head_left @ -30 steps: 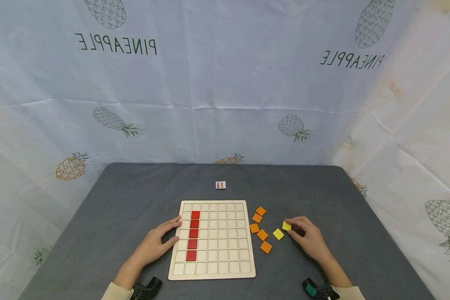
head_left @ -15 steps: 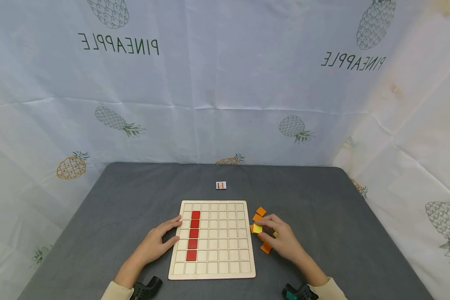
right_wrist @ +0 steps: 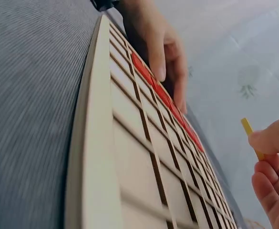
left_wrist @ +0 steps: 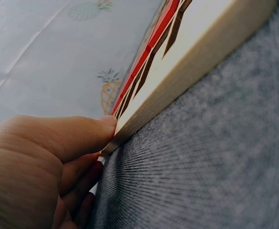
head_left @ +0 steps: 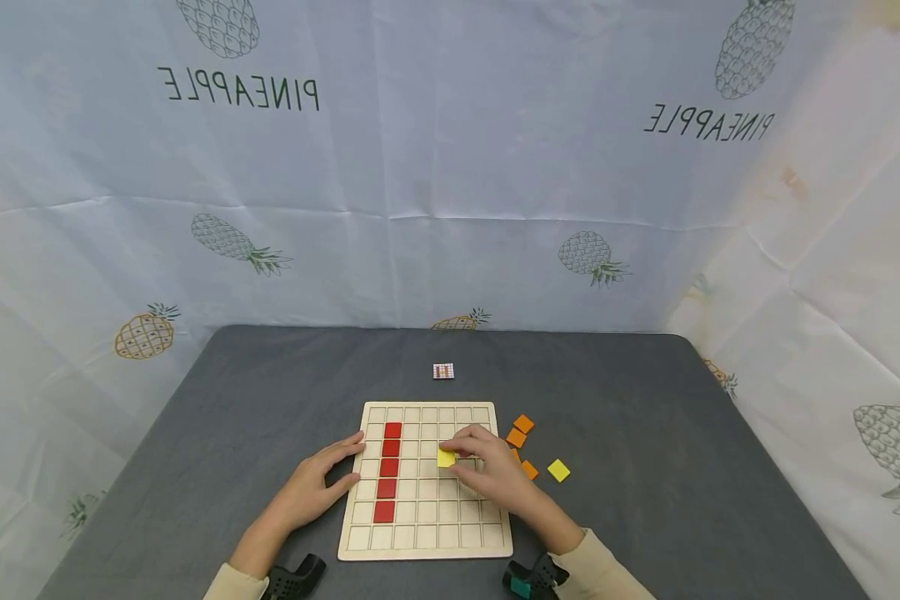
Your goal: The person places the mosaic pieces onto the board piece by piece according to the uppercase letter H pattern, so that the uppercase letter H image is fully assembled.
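A wooden grid board (head_left: 425, 536) lies on the dark table, with a column of several red square tiles (head_left: 387, 467) set in its left part. My right hand (head_left: 491, 468) pinches a yellow square tile (head_left: 446, 458) between thumb and fingers over the middle of the grid. From the right wrist view, that tile appears edge-on, raised above the board. At the board's left edge rests my left hand (head_left: 309, 490), its fingers extended and the thumb touching the side. The left wrist view shows this thumb (left_wrist: 89, 133) against the wooden edge.
Right of the board lie several orange tiles (head_left: 523, 423), partly hidden by my right hand. A second yellow tile (head_left: 558, 471) sits farther right. Beyond the board is a small patterned card (head_left: 443, 372). A pineapple-print cloth (head_left: 450, 167) hangs behind the table (head_left: 645, 400).
My right hand has carried the yellow tile leftward from the right side of the table, past the orange tiles, to over the grid. My left hand stays at the board's edge.
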`<state>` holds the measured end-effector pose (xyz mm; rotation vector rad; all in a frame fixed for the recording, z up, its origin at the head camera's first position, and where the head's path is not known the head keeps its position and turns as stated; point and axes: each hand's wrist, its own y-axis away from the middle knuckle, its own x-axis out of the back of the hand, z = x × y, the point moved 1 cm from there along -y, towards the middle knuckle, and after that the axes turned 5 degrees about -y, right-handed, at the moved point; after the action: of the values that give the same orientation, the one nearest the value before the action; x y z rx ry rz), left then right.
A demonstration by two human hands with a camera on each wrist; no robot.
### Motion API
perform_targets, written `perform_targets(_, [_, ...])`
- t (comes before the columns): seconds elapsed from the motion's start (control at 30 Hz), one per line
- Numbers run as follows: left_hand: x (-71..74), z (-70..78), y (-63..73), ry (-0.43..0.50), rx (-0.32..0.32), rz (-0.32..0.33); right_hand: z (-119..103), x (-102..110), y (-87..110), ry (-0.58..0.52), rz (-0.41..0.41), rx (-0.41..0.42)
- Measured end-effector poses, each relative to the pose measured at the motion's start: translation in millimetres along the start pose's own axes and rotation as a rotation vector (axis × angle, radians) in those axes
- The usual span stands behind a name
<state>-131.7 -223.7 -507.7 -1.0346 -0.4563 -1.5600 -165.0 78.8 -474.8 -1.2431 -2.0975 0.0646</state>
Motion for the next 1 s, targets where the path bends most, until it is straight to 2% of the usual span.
perform_targets(0.3, [-0.1, 1.5, -0.5, 0.005, 0.024, -0.01, -5, -26, -17.3, 0.009, -0.025, -0.034])
perform_targets(0.6, [-1.3, 2.6, -0.3, 0.0, 0.038, -0.013, -2, -47, -23.3, 0.041, -0.073, -0.116])
perform_targets(0.77, [-0.2, 2.6, -0.5, 0.005, 0.036, -0.016, -1, -52, -23.8, 0.065, -0.097, -0.151])
perform_targets(1.0, [1.6, 2.7, -0.7, 0.01, 0.044, -0.021, -2, -54, -24.9, 0.092, -0.115, -0.139])
